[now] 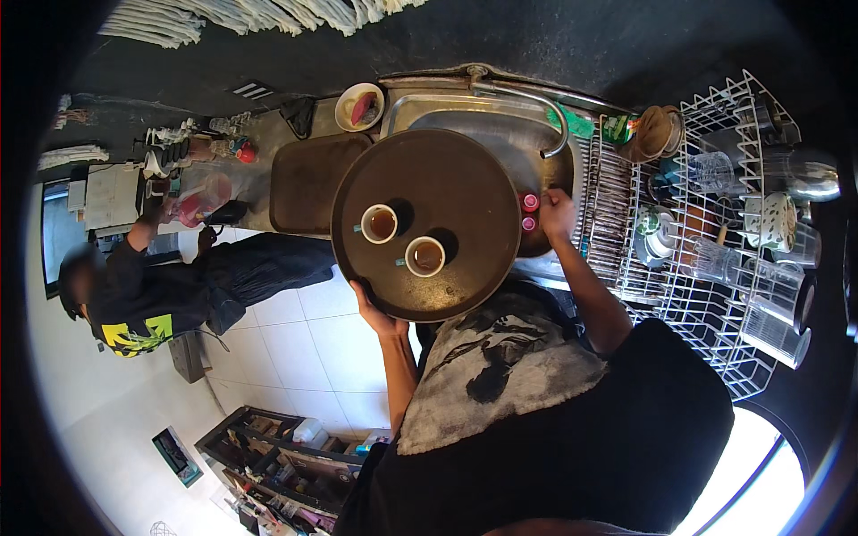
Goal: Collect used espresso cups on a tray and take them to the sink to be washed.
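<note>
My left hand is shut on the near left edge of a large round brown serving tray, with its fingers partly under the rim. Two white cups with teal handles, a left cup and a right cup, stand upright on the tray with brown liquid in them. My right hand is curled over the stainless steel sink, just right of the tray. Two small red objects with pink round ends lie beside its fingers; whether it grips anything is hidden.
A curved faucet reaches over the sink. Left of it are a rectangular brown tray and a white bowl. A wire dish rack with glasses stands at right. Another person works at the counter, holding a pink pitcher.
</note>
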A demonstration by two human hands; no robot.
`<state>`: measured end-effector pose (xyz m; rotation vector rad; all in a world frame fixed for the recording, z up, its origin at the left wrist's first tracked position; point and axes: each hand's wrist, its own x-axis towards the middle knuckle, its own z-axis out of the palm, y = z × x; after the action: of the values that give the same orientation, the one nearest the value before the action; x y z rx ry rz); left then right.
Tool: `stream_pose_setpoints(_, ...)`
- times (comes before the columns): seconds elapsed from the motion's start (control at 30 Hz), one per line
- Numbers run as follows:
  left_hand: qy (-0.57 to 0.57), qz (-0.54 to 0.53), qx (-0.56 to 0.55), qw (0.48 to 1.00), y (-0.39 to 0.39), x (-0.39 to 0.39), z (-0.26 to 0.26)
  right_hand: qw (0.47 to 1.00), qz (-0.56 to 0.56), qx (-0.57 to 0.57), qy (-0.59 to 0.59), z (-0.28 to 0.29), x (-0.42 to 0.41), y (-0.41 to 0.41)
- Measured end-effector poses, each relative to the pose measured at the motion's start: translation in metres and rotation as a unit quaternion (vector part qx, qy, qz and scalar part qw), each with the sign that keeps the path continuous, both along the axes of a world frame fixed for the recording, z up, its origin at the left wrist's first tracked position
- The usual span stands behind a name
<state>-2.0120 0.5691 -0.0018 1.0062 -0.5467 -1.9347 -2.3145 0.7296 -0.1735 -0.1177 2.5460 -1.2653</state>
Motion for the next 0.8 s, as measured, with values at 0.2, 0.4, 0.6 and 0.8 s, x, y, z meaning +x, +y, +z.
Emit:
stream_pose_setpoints(0.2,0.013,-0.027,-0.005,1.000,-0.004,-0.007,-0.002,0.947,0.047,-0.294,0.122,0.173,0.020,-0.018)
stream_pose_setpoints(0.4,0.030,-0.048,0.001,0.998,-0.004,-0.018,-0.004,0.898,0.363,-0.226,0.104,0.242,0.035,-0.039)
stream_pose_setpoints(0.6,0.050,-0.065,0.006,0.997,-0.003,-0.018,-0.008,0.856,0.476,-0.179,0.095,0.232,0.073,-0.044)
stream_pose_setpoints(0.8,0.057,-0.081,0.010,0.995,-0.002,-0.024,-0.002,0.869,0.464,-0.149,0.090,0.215,0.093,-0.047)
